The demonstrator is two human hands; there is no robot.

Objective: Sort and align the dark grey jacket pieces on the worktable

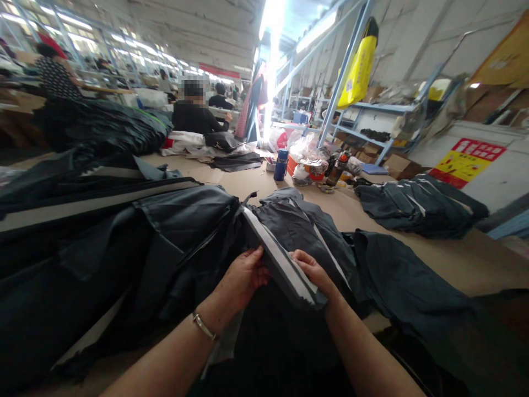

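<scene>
Between my hands runs the edge of a dark fabric piece (285, 259) with a pale grey strip along it, slanting down to the right. My left hand (247, 275) grips this edge from the left, its fingers curled and partly behind the cloth. On the other side my right hand (311, 269) pinches the same edge between thumb and fingers. More dark fabric (185, 220) with pale strips lies in loose folds to the left. Beyond my right hand, another dark piece (400, 275) is spread over the table.
Folded dark pieces (417, 204) are stacked at right on the brown table (231, 182). A blue bottle (281, 165) and a brown bottle (338, 169) stand at the back among plastic bags. A big fabric pile (107, 127) sits far left. A co-worker (196, 116) is seated beyond the table.
</scene>
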